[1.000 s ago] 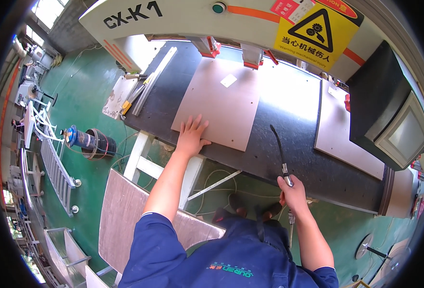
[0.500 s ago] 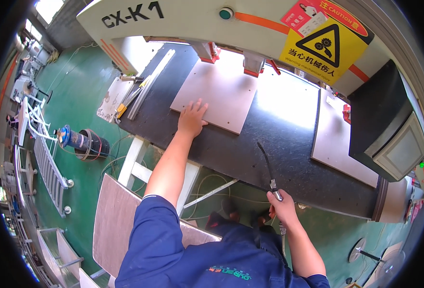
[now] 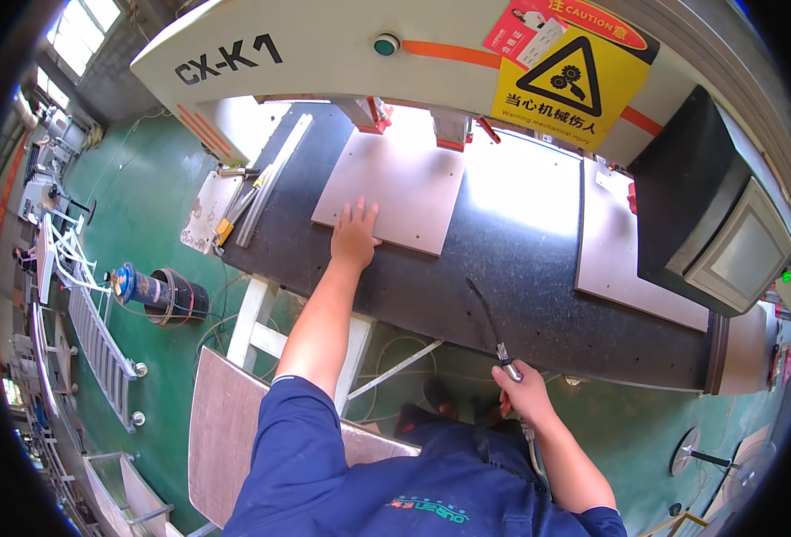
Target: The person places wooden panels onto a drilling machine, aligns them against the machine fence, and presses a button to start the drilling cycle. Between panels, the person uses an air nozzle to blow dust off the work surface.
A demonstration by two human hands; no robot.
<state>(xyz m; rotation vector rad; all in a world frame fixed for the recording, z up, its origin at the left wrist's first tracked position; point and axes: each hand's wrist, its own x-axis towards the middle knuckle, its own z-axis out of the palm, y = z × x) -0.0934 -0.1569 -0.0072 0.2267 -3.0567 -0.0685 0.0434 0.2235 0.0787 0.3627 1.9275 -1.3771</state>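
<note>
The left hand (image 3: 354, 234) lies open, fingers spread, on the near edge of a pale board (image 3: 400, 183), which rests flat on the black bench (image 3: 395, 291) below the white machine (image 3: 324, 54). The right hand (image 3: 524, 392) grips an air gun (image 3: 510, 365), its thin black nozzle angled toward the bench. A second board (image 3: 606, 237) lies farther right, well apart.

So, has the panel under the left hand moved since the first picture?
Yes: judged against the machine, the panel has slid forward, farther under it.
</note>
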